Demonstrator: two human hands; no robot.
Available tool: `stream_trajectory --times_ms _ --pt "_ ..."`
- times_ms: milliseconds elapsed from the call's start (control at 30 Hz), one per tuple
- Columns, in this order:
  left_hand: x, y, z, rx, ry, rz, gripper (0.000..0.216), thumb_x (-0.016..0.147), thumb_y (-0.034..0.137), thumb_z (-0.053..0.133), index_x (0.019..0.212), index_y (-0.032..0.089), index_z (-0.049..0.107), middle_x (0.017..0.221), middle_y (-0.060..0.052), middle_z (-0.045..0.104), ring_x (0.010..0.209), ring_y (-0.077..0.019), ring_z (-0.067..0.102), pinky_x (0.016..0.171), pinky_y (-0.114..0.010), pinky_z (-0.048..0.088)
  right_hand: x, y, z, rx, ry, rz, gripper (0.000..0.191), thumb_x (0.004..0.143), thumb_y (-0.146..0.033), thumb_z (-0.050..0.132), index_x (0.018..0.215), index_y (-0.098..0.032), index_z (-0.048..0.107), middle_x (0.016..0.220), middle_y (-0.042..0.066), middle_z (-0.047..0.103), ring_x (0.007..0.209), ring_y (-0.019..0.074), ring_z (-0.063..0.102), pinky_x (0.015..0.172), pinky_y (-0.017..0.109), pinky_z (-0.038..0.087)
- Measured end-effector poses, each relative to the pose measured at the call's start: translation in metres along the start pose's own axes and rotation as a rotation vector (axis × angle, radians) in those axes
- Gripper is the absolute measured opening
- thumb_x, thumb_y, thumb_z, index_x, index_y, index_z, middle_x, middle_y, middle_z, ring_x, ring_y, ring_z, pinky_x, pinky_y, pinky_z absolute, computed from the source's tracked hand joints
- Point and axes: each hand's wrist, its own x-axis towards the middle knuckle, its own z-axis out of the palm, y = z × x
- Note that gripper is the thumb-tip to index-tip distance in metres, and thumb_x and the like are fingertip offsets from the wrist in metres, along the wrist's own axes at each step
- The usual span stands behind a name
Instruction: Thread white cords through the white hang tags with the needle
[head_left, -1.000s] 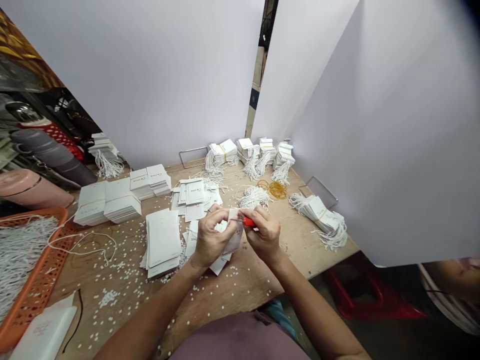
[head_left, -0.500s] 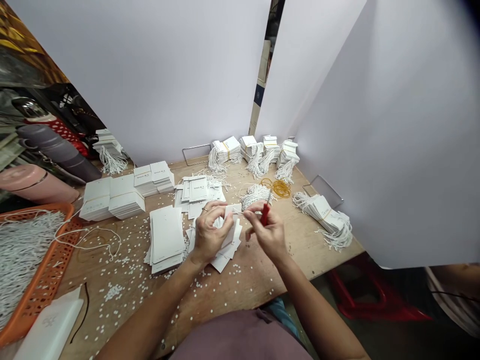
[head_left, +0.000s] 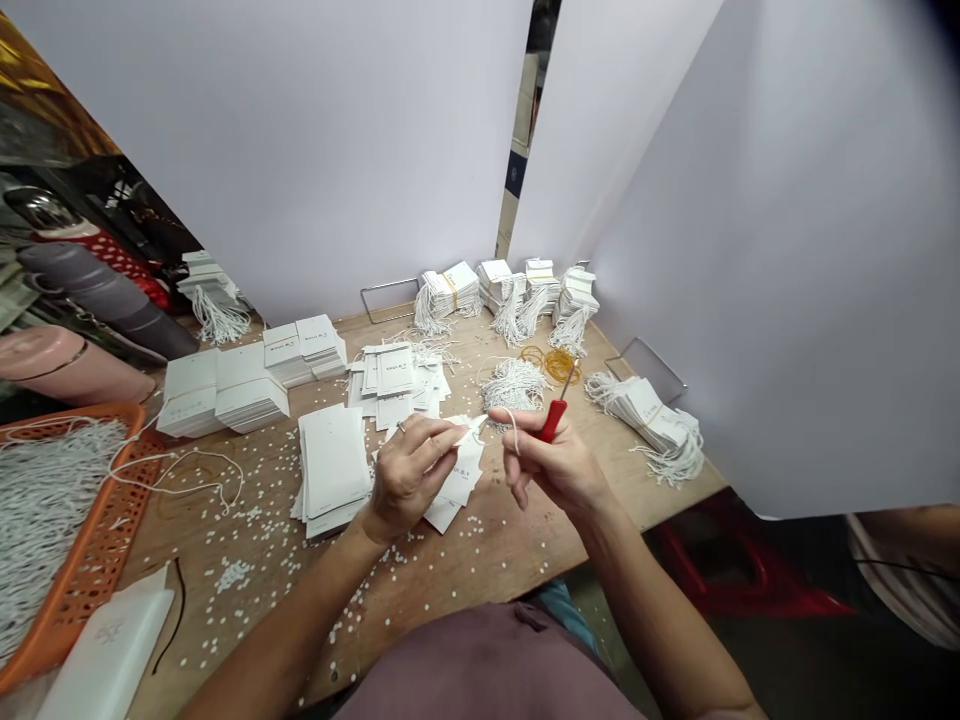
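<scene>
My left hand (head_left: 409, 470) pinches a white paper tag (head_left: 463, 462) above a small pile of loose tags on the wooden table (head_left: 480, 560). My right hand (head_left: 559, 462) is closed on a red-handled hook tool (head_left: 555, 415) whose metal tip points up and away. A white string (head_left: 504, 415) runs from the tag to my right fingers. A bunch of loose white strings (head_left: 514, 385) lies just beyond my hands.
Stacks of white tags (head_left: 225, 385) sit at the left and centre; strung, banded bundles (head_left: 510, 295) line the back and right (head_left: 660, 425). Yellow rubber bands (head_left: 555, 365) lie near them. An orange basket of strings (head_left: 67, 500) is at left. White punch dots litter the table. White panels wall it in.
My hands have drawn apart. The right hand pulled the tool and the string away to the right, turning the tool's tip upward. The left hand keeps the tag.
</scene>
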Motion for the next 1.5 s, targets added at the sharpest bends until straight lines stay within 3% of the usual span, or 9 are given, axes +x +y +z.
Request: stream_trajectory --times_ms 133,400,533,800,933,1100,1200,1300,1500 --pt "-0.002 -0.003 -0.013 0.154 -0.088 0.233 0.044 0.088 0.007 0.062 0.131 0.019 0.062 0.110 -0.013 0.072 0.100 -0.0255 0.064 0.087 -0.042 0.054 0.010 -0.005 0.010 -0.252 0.156 -0.050 0.044 0.061 -0.032 0.091 0.100 -0.015 0.079 0.058 -0.004 0.060 0.043 0.0072 0.049 0.030 0.018 0.043" --pt "-0.001 -0.006 -0.017 0.208 -0.159 0.387 0.038 0.088 0.008 0.063 0.125 0.017 0.064 0.107 -0.013 0.075 0.096 -0.0256 0.068 0.082 -0.042 0.058 0.020 0.003 0.005 -0.381 -0.018 -0.005 0.032 0.067 -0.043 0.085 0.081 -0.016 0.073 0.060 -0.005 0.057 0.040 0.0055 0.045 0.032 0.020 0.043" --pt "0.002 0.001 -0.016 -0.005 -0.196 0.117 0.023 0.091 0.011 0.060 0.111 0.016 0.069 0.093 -0.010 0.074 0.087 -0.0214 0.067 0.077 -0.037 0.056 0.020 -0.002 -0.002 -0.540 -0.048 -0.139 0.026 0.080 -0.041 0.075 0.075 -0.018 0.064 0.065 -0.005 0.052 0.043 0.0051 0.046 0.034 0.017 0.041" --pt "-0.001 0.019 -0.017 -0.477 -0.272 -0.595 0.013 0.088 0.027 0.069 0.087 0.018 0.078 0.082 -0.008 0.074 0.074 -0.0189 0.067 0.062 -0.031 0.055 0.053 -0.011 -0.043 -0.531 0.476 -0.482 0.024 0.078 -0.038 0.074 0.074 -0.018 0.061 0.071 -0.003 0.048 0.046 0.0063 0.044 0.032 0.022 0.043" --pt "0.021 -0.039 -0.027 -0.510 -0.065 -0.817 0.020 0.085 0.033 0.071 0.095 0.017 0.076 0.086 -0.009 0.075 0.070 -0.0199 0.070 0.057 -0.034 0.059 0.078 -0.013 -0.039 -0.413 0.514 -0.406 0.032 0.074 -0.045 0.076 0.084 -0.016 0.068 0.060 -0.008 0.040 0.043 0.0065 0.039 0.032 0.024 0.045" --pt "0.060 -0.147 -0.031 -0.008 0.104 -0.926 0.045 0.082 0.033 0.068 0.119 0.008 0.065 0.123 -0.021 0.067 0.115 -0.0317 0.064 0.099 -0.048 0.052 0.089 0.005 -0.033 -0.753 0.342 -0.263 0.030 0.079 -0.042 0.074 0.091 -0.014 0.074 0.075 0.002 0.063 0.054 0.0101 0.049 0.047 0.026 0.045" --pt "0.053 -0.182 -0.010 0.184 -0.197 -0.919 0.070 0.083 0.041 0.065 0.144 0.011 0.047 0.158 -0.022 0.035 0.151 -0.0390 0.021 0.121 -0.056 0.020 0.082 0.035 -0.035 -1.205 0.248 -0.155 0.028 0.076 -0.041 0.080 0.082 -0.015 0.072 0.084 0.006 0.065 0.070 0.0151 0.056 0.063 0.028 0.044" --pt "0.035 -0.196 0.012 0.317 -0.536 -0.919 0.081 0.090 0.052 0.051 0.157 0.012 0.025 0.168 -0.017 0.005 0.153 -0.0402 -0.007 0.120 -0.062 0.002 0.070 0.062 -0.035 -1.485 0.170 -0.026 0.042 0.065 -0.049 0.087 0.081 -0.014 0.070 0.093 0.009 0.063 0.074 0.0181 0.058 0.065 0.029 0.041" --pt "0.039 -0.182 0.006 0.316 -0.501 -0.887 0.083 0.091 0.051 0.054 0.157 0.013 0.024 0.168 -0.018 0.007 0.154 -0.0391 -0.004 0.121 -0.060 0.002 0.058 0.071 -0.031 -1.442 0.209 0.020 0.019 0.077 -0.028 0.078 0.083 -0.016 0.065 0.082 0.006 0.066 0.074 0.0187 0.059 0.065 0.028 0.039"
